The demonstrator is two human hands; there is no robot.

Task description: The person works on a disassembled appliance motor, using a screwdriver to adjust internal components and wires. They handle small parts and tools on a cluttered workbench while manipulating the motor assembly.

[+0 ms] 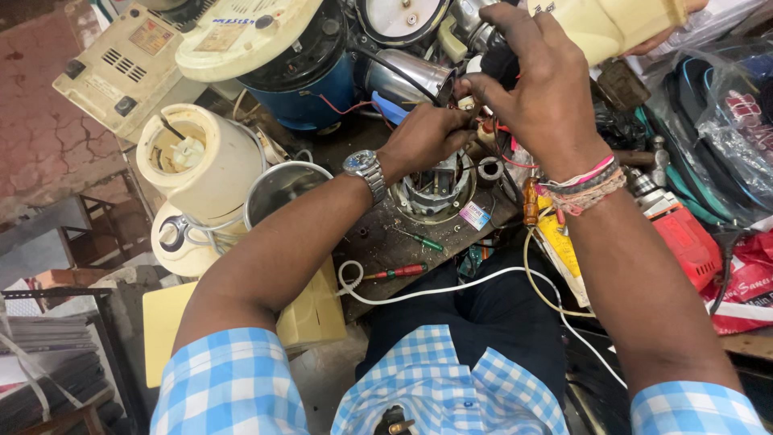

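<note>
**Both hands meet on the wires, just above the bare motor**

Fingers first: the left hand [423, 137] has its fingers [460, 135] curled in tight, pinching what looks like a small cream connector [467, 102] and the red wires [506, 133] that run from it. The right hand [535, 84] comes in from above, its fingers [483, 84] bent and closed on the same bundle, thumb side touching the left hand's tips. Exactly which strand each hand has, I cannot tell; the knuckles hide it.

The relation that matters: the wires sit between the two sets of fingertips and trail down and toward the person. The motor [435, 189] stands upright directly under the left hand, shaft pointing up at the palm. The left hand is the nearer one to it; the right sits higher and farther back.

Out from there, on the dark tabletop [386, 242]: a green-handled screwdriver [419, 239] and a red-handled screwdriver [394, 272] lie near the motor, toward the person. A white cord [451, 286] loops across the lap. A cream mixer base [197, 161] stands well to the left, a red drill [684, 234] off right.
</note>
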